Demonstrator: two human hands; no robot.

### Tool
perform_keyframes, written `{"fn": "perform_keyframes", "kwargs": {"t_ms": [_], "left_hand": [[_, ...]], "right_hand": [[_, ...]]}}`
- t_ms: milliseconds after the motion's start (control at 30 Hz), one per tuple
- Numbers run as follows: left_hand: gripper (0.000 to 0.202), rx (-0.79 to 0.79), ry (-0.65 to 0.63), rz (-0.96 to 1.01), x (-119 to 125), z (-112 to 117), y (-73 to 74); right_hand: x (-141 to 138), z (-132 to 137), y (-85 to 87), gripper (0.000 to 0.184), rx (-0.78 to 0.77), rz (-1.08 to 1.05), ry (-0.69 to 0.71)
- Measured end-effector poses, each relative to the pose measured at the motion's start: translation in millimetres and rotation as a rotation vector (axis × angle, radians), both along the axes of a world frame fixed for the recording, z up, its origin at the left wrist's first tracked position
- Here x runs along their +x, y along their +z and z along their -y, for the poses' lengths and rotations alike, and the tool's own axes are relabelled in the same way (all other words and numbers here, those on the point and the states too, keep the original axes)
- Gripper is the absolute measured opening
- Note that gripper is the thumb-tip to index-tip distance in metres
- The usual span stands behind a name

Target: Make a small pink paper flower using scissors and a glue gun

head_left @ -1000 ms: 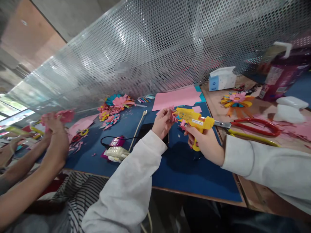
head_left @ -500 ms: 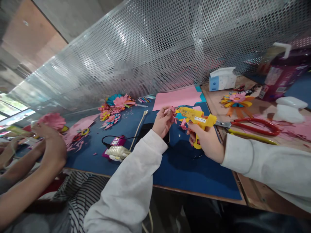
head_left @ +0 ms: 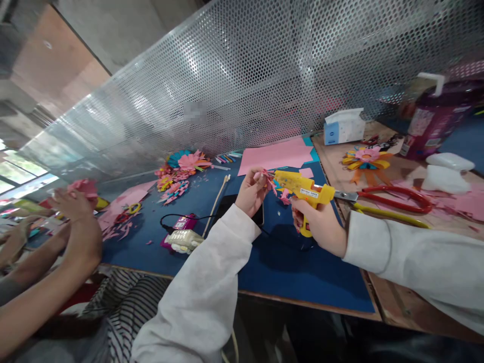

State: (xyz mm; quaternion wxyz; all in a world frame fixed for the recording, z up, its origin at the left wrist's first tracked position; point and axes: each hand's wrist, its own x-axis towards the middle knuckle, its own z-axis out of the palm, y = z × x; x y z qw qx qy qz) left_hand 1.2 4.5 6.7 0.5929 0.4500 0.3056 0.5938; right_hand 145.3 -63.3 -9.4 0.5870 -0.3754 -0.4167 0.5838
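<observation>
My right hand (head_left: 319,222) is wrapped round the grip of a yellow glue gun (head_left: 302,187), whose nozzle points left. My left hand (head_left: 250,194) pinches a small pink folded paper piece (head_left: 266,177) right at the nozzle tip. Both hands hover above a blue mat (head_left: 302,272). A dark phone (head_left: 227,201) lies on the mat under my left wrist, mostly hidden. Another pink paper scrap (head_left: 284,196) shows just below the gun.
Red-handled scissors (head_left: 393,199) lie right of the gun. Pink paper sheets (head_left: 274,154), a tissue box (head_left: 344,127), finished paper flowers (head_left: 365,157) and a flower pile (head_left: 181,169) sit behind. A power strip (head_left: 183,239) lies near the front. Another person's hands (head_left: 71,206) hold a pink flower at left.
My hands and the glue gun stay close together with only small shifts. The person at left has moved their pink flower about.
</observation>
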Motion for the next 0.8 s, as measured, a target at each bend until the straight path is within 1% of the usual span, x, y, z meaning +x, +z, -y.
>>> {"fn": "perform_keyframes", "kwargs": {"t_ms": [100, 233, 367, 533, 800], "left_hand": [[0.018, 0.0, 0.005, -0.004, -0.2, 0.5, 0.6], [0.017, 0.048, -0.027, 0.005, -0.7, 1.3, 1.4], [0.018, 0.038, -0.014, -0.012, -1.2, 1.8, 2.4], [0.021, 0.073, -0.076, 0.055, -2.6, 0.8, 1.1], [0.023, 0.092, -0.072, 0.028, -4.1, -1.0, 0.6]], "right_hand": [[0.0, 0.7, 0.7, 0.022, 0.0, 0.004, -0.003], [-0.3, 0.3, 1.5, 0.021, 0.0, 0.003, -0.008], [-0.2, 0.5, 2.3, 0.021, 0.004, 0.007, 0.0], [0.7, 0.9, -0.1, 0.023, 0.013, 0.016, 0.01], [0.2, 0.9, -0.8, 0.026, 0.016, 0.024, 0.002]]}}
